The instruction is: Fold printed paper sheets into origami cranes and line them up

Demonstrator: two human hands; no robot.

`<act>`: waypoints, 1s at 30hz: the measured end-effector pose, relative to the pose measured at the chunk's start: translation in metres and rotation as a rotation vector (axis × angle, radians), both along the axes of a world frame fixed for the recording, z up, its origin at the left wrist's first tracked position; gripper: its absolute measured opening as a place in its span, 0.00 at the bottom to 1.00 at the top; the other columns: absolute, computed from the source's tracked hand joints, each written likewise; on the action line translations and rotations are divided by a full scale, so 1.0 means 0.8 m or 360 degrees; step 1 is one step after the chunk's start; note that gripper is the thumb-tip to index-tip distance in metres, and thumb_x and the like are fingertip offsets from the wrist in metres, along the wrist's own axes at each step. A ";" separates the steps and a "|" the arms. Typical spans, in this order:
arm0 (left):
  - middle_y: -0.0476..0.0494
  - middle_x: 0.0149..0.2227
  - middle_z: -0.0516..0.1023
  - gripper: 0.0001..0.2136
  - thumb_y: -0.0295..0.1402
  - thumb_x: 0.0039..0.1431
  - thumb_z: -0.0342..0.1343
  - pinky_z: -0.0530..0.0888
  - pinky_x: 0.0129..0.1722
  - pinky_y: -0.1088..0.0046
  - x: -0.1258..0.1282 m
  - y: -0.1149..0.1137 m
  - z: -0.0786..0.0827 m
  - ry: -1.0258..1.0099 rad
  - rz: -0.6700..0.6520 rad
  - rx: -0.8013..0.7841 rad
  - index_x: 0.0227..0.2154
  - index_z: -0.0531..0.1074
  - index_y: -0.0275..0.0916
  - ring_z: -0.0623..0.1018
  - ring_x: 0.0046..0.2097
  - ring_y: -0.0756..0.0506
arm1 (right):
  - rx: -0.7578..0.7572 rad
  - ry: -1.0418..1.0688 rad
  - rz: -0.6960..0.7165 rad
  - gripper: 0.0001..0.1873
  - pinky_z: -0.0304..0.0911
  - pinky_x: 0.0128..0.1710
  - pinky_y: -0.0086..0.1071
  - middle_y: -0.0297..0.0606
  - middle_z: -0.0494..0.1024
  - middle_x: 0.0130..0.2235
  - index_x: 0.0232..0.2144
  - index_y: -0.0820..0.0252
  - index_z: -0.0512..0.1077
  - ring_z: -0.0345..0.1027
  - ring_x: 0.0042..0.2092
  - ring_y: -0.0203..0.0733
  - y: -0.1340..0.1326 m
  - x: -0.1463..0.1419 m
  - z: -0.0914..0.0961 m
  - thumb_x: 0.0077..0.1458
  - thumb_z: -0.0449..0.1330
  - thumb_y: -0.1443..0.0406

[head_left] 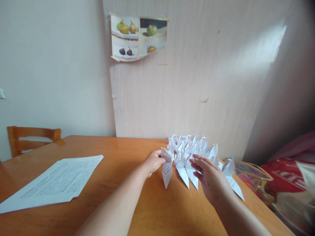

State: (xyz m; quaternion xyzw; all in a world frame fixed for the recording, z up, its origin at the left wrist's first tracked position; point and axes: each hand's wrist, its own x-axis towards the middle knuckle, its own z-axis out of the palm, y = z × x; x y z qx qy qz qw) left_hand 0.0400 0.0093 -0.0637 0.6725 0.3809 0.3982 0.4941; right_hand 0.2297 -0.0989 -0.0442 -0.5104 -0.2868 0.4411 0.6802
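My left hand (154, 162) is closed, its thumb and fingers pinching the edge of a folded paper crane (167, 168) made of white printed paper. That crane stands at the left end of the nearest row. My right hand (208, 173) has its fingers stretched forward and slightly bent, beside another paper crane (190, 170); its fingertips overlap that crane in view, and I cannot tell whether they touch. Between the hands is one more printed crane (181, 167). Further cranes (187, 146) crowd in rows behind. A crane at the right (233, 182) is partly hidden by my right hand.
A stack of printed sheets (59, 178) lies on the left of the wooden table (115, 196). Beyond the far left edge stands a wooden chair (34, 132). Red and clear bags (283, 177) sit past the right edge. Fruit pictures (139, 39) hang on the wall board.
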 end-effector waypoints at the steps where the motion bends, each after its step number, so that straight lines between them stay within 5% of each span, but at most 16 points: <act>1: 0.44 0.38 0.82 0.14 0.20 0.47 0.54 0.71 0.45 0.70 0.002 0.001 -0.004 0.0010 0.0013 0.0003 0.36 0.78 0.35 0.78 0.41 0.45 | -0.0002 -0.0001 0.0001 0.20 0.57 0.36 0.34 0.39 0.80 0.40 0.38 0.54 0.79 0.69 0.46 0.48 -0.001 0.000 0.001 0.40 0.71 0.56; 22: 0.46 0.33 0.80 0.03 0.26 0.54 0.55 0.70 0.35 0.74 0.020 0.031 -0.070 0.0388 0.0263 0.0259 0.30 0.74 0.37 0.78 0.36 0.46 | 0.0023 0.0034 0.0051 0.16 0.57 0.35 0.33 0.36 0.78 0.37 0.35 0.55 0.79 0.68 0.40 0.42 -0.003 -0.001 0.002 0.42 0.71 0.58; 30: 0.46 0.30 0.78 0.03 0.30 0.54 0.56 0.65 0.31 0.75 0.012 0.039 -0.077 0.0570 0.0386 0.0394 0.28 0.73 0.38 0.75 0.34 0.45 | 0.0023 0.0026 0.0048 0.17 0.57 0.34 0.33 0.38 0.79 0.38 0.36 0.54 0.79 0.69 0.40 0.43 -0.003 -0.001 0.002 0.42 0.71 0.58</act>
